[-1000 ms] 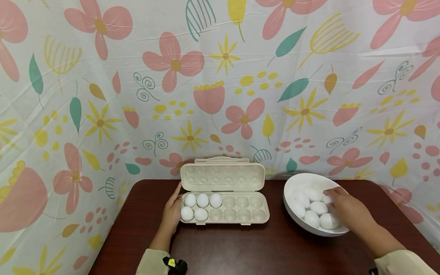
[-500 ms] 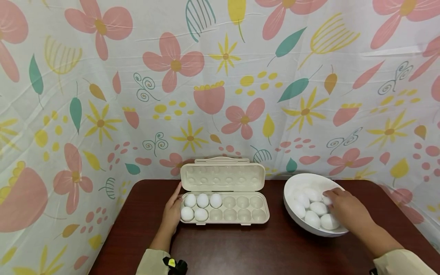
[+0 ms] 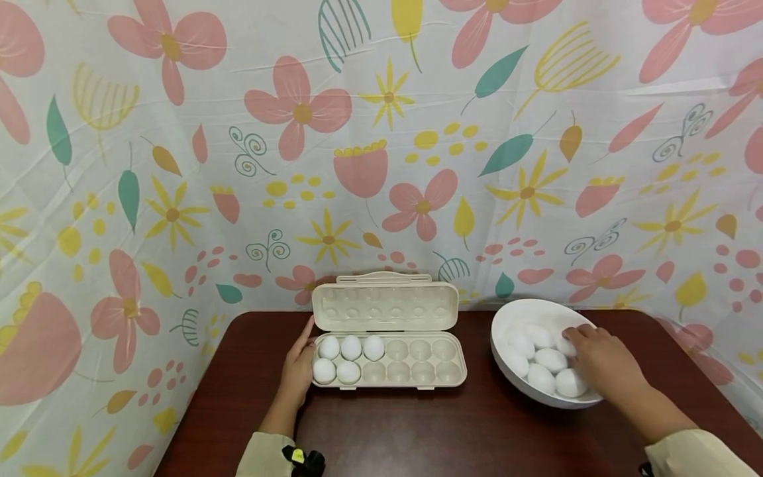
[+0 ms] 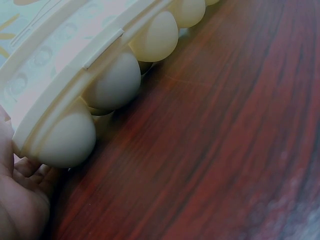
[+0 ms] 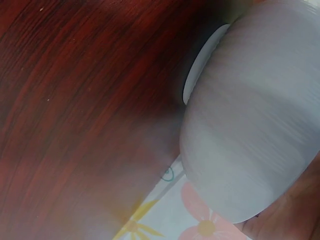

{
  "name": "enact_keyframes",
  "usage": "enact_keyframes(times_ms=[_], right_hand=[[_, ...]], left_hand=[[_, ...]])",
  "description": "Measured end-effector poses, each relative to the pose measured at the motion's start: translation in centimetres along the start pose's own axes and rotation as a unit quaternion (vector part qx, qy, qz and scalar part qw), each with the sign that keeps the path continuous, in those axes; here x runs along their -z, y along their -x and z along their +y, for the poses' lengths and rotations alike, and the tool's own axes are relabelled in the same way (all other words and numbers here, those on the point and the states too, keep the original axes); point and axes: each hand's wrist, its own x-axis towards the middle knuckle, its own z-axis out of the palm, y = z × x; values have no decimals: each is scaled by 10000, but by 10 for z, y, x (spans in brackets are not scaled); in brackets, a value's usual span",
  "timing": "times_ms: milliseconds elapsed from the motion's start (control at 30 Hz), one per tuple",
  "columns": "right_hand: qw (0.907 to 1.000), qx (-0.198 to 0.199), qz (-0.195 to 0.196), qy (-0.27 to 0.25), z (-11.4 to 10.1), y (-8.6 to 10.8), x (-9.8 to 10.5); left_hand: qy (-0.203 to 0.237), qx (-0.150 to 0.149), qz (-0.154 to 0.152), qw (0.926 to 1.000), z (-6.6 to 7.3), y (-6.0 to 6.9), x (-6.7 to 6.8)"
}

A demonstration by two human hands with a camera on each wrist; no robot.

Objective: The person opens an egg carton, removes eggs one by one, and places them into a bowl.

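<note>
Cloth (image 3: pixel 197 179) printed with pink and yellow flowers hangs at the left and across the back, behind a dark red-brown table (image 3: pixel 417 427). Moving right, we note a pale sleeve (image 3: pixel 262 454) with a black strap (image 3: pixel 303 461) at the wrist, then the left hand (image 3: pixel 296 372) at the left end of a cream egg carton (image 3: pixel 420 351); the left wrist view shows fingers bent round under that end, so we log it as holding the carton. The carton stands on the table, its lid (image 3: pixel 385 307) tipped back toward the cloth. We count five white eggs (image 3: pixel 351 348) in its left cups: three in the back row, two in the front. Bare table separates it from a white bowl (image 3: pixel 508 322) of more white eggs near the right side. We find the right hand (image 3: pixel 607 363), well apart from the left, reaching over the bowl's right rim, fingertips at one egg (image 3: pixel 563 346); the back of the hand covers the grip, and we cannot tell whether it is clasped. A second pale sleeve (image 3: pixel 700 457) ends our row.
</note>
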Motion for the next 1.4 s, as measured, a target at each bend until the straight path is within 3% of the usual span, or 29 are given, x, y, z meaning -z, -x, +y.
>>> enact_keyframes(times_ms=[233, 633, 900, 1100, 1400], right_hand=[[9998, -109, -73, -120, -3, -1, 7], [9971, -187, 475, -569, -20, -5, 16], [9902, 30, 1033, -938, -42, -8, 26], [9863, 125, 1122, -1200, -60, -11, 29], [9764, 147, 1153, -1820, -96, -16, 37]], left_hand=[[47, 2, -13, 10000, -1, 1, 0], [-19, 39, -42, 10000, -1, 0, 1], [-87, 216, -130, 9996, 28, 12, 1], [0, 126, -60, 9999, 1, -1, 1], [-100, -152, 79, 9998, -3, 0, -1]])
